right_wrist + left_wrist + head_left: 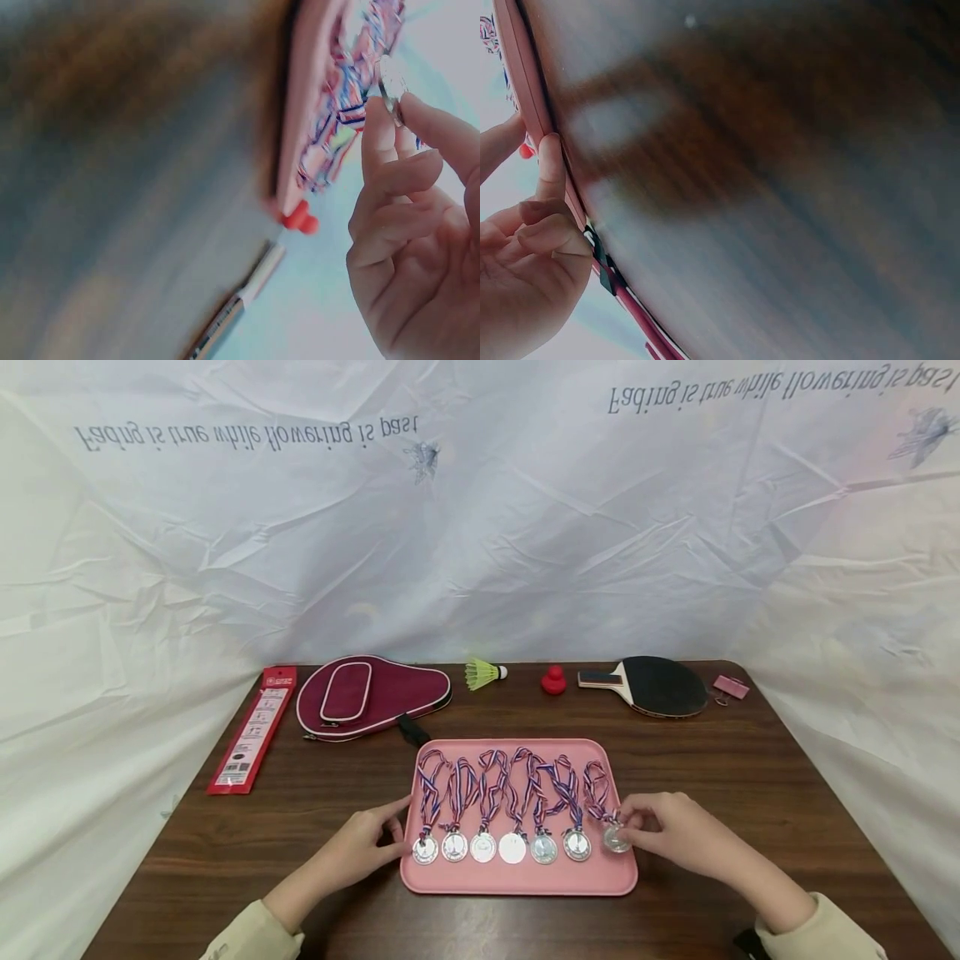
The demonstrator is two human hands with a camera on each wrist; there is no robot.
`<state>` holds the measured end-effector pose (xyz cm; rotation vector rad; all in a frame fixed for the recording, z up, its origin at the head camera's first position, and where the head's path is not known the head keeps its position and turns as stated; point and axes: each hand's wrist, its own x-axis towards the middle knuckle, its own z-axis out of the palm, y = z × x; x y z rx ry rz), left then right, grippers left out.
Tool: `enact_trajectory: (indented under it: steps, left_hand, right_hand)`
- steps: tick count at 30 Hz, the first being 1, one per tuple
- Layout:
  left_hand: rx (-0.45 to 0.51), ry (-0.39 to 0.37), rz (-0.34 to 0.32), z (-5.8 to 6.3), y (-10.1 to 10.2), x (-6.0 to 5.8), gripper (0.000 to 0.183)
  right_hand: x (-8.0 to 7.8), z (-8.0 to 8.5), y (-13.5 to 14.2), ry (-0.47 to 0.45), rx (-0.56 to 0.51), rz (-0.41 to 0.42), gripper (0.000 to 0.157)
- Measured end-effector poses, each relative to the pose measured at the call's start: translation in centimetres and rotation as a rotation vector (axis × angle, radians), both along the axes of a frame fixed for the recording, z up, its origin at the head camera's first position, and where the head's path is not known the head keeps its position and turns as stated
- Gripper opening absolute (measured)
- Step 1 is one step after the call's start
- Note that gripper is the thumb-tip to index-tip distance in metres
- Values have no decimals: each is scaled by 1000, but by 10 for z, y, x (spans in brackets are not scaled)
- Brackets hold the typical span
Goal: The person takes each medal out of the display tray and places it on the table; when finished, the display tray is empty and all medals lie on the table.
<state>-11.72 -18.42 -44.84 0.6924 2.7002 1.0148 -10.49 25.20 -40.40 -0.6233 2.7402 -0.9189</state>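
Note:
A pink tray (517, 883) holds a row of silver medals with striped red, white and blue ribbons laid out behind them. Between thumb and forefinger, my right hand (663, 827) pinches the rightmost medal (616, 838) by its edge. The right wrist view shows that medal (390, 90) tilted up on edge above the tray (300, 97). At the tray's left side, my left hand (369, 842) touches the rim with thumb and forefinger fairly straight. Nearest to it is the leftmost medal (425, 850). The left wrist view has this hand (536, 262) against the tray wall (529, 82).
Along the back of the dark wooden table (360, 918) lie a maroon paddle case (405, 689), a yellow shuttlecock (482, 673), a small red object (553, 680), a black table tennis paddle (663, 687) and a pink binder clip (731, 687). A red-and-white packet (253, 735) lies at left.

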Motion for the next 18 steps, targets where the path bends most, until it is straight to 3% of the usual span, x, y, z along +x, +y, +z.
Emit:
enact_trajectory:
  steps: [7,12,18]
  left_hand:
    - [-10,-20,9,1,1,0,62]
    - [3,-12,4,1,0,0,62]
    - [0,-22,2,0,0,-2,63]
  right_hand:
    - [-6,15,9,77,-30,-42,9]
    - [-17,23,15,199,-17,-147,8]
    - [-36,31,26,271,-4,-231,11]
